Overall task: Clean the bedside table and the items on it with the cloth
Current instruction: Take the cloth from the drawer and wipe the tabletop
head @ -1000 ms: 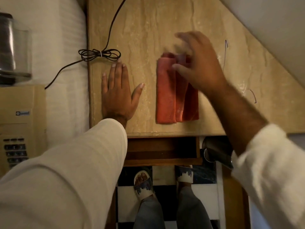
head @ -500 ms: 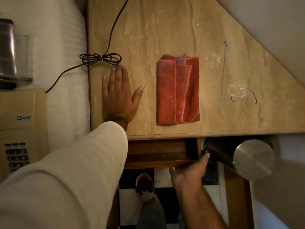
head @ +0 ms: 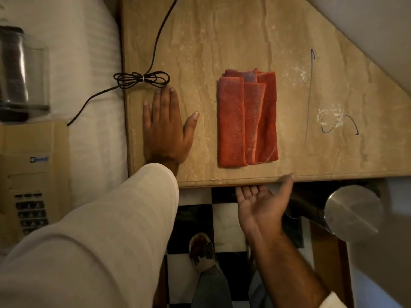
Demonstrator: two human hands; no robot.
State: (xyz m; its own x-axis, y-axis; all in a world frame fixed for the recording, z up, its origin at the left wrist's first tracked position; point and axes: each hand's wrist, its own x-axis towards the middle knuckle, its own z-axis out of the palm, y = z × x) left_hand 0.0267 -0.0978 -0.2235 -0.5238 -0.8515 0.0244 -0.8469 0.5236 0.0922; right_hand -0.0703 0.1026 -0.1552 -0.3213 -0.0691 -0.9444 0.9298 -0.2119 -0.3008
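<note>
Nearest us, our right hand [head: 261,205] sits palm-up under the front edge of the bedside table [head: 222,41], fingers spread, holding nothing. Up on top, our left hand [head: 165,127] presses flat, fingers loosely splayed and empty. Just beyond lies the red cloth [head: 246,121], folded and untouched. Farther right, white smudges [head: 329,117] and pen marks [head: 310,92] remain, so by our reckoning the wiping isn't finished.

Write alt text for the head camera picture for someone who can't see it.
Seen from above, a folded red cloth lies untouched on a beige stone bedside table. The left hand rests flat beside it, and the right hand is open, palm up, at the table's front edge. A bundled black cable lies near the left fingertips.
</note>
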